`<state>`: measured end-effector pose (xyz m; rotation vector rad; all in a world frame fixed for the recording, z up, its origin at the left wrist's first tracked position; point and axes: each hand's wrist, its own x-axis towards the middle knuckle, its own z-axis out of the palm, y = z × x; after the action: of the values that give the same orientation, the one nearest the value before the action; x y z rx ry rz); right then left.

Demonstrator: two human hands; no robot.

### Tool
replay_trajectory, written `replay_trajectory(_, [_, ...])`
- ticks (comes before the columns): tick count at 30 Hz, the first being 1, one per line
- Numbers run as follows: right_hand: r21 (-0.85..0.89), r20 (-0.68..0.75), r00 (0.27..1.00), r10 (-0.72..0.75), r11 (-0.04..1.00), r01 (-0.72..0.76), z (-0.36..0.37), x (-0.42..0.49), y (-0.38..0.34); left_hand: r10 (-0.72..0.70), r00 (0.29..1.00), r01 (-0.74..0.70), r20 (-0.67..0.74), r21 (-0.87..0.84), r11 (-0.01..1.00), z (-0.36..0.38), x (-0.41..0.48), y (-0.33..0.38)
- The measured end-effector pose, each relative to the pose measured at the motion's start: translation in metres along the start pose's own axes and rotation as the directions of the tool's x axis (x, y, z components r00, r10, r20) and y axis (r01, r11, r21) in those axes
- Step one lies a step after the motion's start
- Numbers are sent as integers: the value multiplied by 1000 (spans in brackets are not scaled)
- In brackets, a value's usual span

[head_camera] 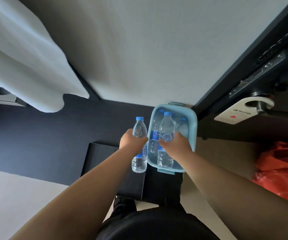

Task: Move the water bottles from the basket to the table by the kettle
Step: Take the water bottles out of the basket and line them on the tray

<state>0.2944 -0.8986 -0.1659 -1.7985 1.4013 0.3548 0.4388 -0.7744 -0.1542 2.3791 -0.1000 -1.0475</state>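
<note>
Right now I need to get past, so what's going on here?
A person is taking water bottles out of a basket. The left hand grips one bottle beside the blue basket; the right hand grips a second bottle over it. At least two more bottles are in the basket.

basket (192, 129) hemmed by wall (139, 49) and door (243, 66)

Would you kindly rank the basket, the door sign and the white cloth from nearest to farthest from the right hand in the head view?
1. basket, directly beneath the right hand.
2. door sign, to the right, on the handle.
3. white cloth, far upper left.
</note>
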Motion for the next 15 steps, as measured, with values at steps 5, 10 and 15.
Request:
replay_trajectory(5, [-100,24,997,-72,992,74,36,-20,-30,-55,998,56,-7,15,998,-45,6,-50])
replay_trajectory(10, [-122,117,986,-118,984,132,84,-41,-51,-100,994,102,-51,39,994,-79,11,-106])
replay_trajectory(15, [-160,211,971,-114,976,149,133,-56,-64,-137,987,142,-79,69,987,-106,16,-160])
